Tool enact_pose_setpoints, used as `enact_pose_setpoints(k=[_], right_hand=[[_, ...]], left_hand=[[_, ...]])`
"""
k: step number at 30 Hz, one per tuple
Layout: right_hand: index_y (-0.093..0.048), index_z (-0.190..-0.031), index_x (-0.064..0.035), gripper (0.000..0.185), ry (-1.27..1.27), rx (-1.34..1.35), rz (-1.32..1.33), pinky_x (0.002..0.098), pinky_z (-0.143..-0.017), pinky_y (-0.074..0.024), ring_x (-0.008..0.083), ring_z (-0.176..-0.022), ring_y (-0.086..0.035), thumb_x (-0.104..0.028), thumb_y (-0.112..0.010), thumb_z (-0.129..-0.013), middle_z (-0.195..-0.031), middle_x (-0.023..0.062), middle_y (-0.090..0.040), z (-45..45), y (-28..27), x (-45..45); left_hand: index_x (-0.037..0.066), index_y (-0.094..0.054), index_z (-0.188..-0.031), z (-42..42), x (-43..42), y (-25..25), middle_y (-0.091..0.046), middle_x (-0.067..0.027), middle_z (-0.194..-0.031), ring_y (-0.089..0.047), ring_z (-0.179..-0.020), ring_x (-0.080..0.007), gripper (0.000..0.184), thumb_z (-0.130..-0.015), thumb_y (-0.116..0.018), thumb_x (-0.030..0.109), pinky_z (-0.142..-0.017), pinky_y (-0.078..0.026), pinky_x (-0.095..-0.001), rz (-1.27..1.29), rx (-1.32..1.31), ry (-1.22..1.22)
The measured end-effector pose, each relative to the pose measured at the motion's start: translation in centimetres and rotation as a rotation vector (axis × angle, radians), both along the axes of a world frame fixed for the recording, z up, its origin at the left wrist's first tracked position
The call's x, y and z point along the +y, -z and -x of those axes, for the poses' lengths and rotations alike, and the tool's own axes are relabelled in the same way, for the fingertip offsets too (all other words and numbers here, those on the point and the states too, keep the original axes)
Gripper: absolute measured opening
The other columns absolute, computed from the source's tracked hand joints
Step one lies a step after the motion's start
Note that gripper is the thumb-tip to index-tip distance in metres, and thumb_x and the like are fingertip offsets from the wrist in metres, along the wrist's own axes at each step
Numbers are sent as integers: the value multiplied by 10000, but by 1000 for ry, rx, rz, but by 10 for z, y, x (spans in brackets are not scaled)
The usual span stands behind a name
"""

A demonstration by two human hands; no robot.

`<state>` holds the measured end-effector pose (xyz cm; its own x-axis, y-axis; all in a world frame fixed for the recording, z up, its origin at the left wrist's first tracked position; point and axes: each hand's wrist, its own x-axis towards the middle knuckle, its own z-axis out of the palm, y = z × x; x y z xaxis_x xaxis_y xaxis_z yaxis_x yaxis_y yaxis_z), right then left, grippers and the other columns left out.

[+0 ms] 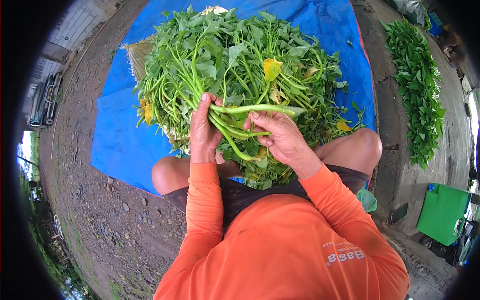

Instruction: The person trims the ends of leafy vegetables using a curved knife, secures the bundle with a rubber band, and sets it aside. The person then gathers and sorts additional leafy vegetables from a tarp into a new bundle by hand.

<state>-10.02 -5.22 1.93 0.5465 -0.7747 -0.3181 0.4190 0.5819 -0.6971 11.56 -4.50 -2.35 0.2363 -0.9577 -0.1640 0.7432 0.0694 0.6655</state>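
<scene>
My left hand (204,126) is closed around a bunch of water spinach stems (235,131), whose leafy tops point away from me. The thick cut ends of the bunch stick out to the right. My right hand (281,136) is closed, thumb and fingers pinching a thin stem (259,134) beside those ends. Just beyond both hands lies a large heap of water spinach (250,55), with a few yellow leaves (272,69) among the green. Part of the heap below my hands is hidden by them.
Under the heap spreads a blue tarp (117,135), between my bent legs and beyond. A long row of leafy bundles (417,95) lies on the concrete at right, with a green box (442,212) nearer me. Stony ground (130,220) is at left, and a parked vehicle (45,100) stands farther off.
</scene>
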Motion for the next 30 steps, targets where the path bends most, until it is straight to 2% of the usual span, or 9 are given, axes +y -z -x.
enact_pose_setpoints(k=[5, 12, 15, 18, 20, 24, 26, 28, 30], right_hand=[[-733, -1022, -50, 148, 103, -9, -139, 213, -551, -304, 25, -659, -428, -183, -727, -959, -740, -81, -500, 3, 6, -9], [-697, -985, -32, 140, 173, 52, -108, 241, -569, -332, 31, -652, -427, -141, -696, -897, -749, -63, -523, 18, 16, -1], [-674, -987, -29, 152, 222, 186, 11, 254, -624, -389, 49, -695, -468, -180, -678, -1000, -797, -30, -552, 38, 23, 13], [-632, -1019, -30, 251, 287, 700, 679, 263, -691, -443, 73, -752, -499, -256, -595, -1121, -866, 6, -579, 70, 59, 11], [-601, -1050, -39, 335, 322, 714, 698, 255, -739, -460, 80, -793, -503, -326, -485, -1177, -898, 17, -578, 84, 42, -1], [-629, -1072, -26, 187, 152, 504, 651, 257, -731, -484, 52, -845, -527, -157, -755, -1026, -936, -1, -592, 52, -19, -19], [-688, -1114, -51, 172, 204, 565, 1258, 266, -720, -510, 158, -899, -682, -77, -761, -960, -1028, 7, -732, 20, -31, -36], [-697, -1141, -57, 201, 53, 656, 1260, 369, -744, -546, 301, -886, -726, -131, -731, -958, -1013, 100, -757, 5, -27, -36], [-705, -1112, -59, 176, -200, 764, 1204, 423, -756, -555, 345, -885, -731, -171, -704, -975, -977, 135, -750, 2, -26, -34]], left_hand=[[73, -652, -1035, 7, -2, 1, -661, -61, -926, -605, -799, -156, 230, -1070, -706, 295, -769, -522, -286, -12, -29, 16], [83, -638, -1024, 15, -2, -3, -647, -46, -910, -585, -780, -139, 247, -1068, -707, 316, -755, -515, -281, 20, -26, -15], [91, -632, -1011, 2, -2, -5, -639, -39, -902, -576, -763, -134, 248, -1069, -707, 320, -726, -508, -277, 21, 20, -52], [96, -621, -997, -12, -2, -4, -609, -18, -854, -552, -741, -124, 244, -1078, -696, 313, -691, -485, -280, 24, 34, -81], [92, -602, -993, -13, -1, -10, -572, 8, -838, -524, -747, -112, 242, -1095, -671, 300, -695, -468, -288, 26, -6, -55], [88, -598, -989, -4, 0, -7, -557, 10, -826, -512, -735, -104, 267, -1083, -682, 323, -681, -444, -273, -1, -59, 117], [76, -631, -1005, 6, -2, -8, -607, -26, -800, -550, -702, -113, 266, -1059, -707, 325, -634, -473, -265, -28, -78, 115], [70, -634, -1017, 8, 2, -16, -613, -31, -807, -559, -711, -111, 270, -1057, -711, 325, -623, -470, -257, -40, -131, 177], [78, -632, -1008, 7, 8, -29, -616, -36, -780, -569, -693, -110, 258, -1050, -719, 318, -611, -469, -253, -84, -242, 110]])
